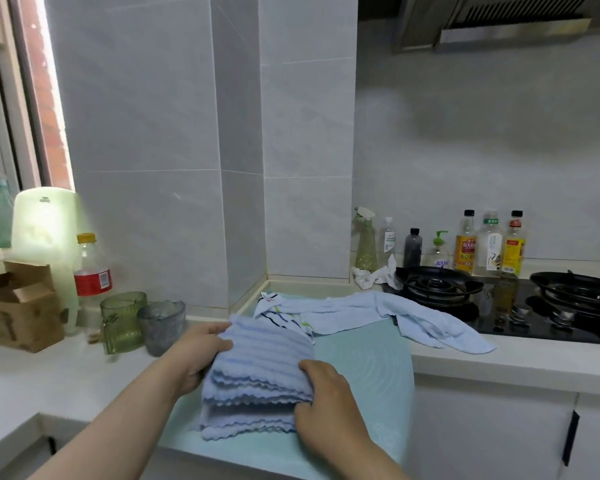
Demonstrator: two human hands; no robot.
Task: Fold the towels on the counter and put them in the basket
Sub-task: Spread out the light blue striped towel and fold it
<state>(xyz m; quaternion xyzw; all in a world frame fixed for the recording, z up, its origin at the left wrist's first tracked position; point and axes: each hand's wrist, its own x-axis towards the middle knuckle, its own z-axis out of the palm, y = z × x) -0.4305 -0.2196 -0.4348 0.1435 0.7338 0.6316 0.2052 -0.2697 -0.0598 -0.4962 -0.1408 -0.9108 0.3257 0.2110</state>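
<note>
Lower centre of the frame, and both hands are on the folded blue towel (260,368), stacked in wavy-edged layers on the green mat (368,368). Left hand (201,355) wraps the far left side, thumb on top; right hand (323,400) pinches the near right edge. A firm two-sided hold, then. To do this well, I'd say squeeze the stack evenly from both sides and lift it level, so those loose scalloped edges at the front don't slide open. No basket in view, so where it goes I cannot tell. Just behind, mid-frame, a striped towel (284,318) and a pale blue towel (395,315) lie unfolded on the counter (499,358), the pale one trailing towards the stove (437,285). Those look like the next jobs.
</note>
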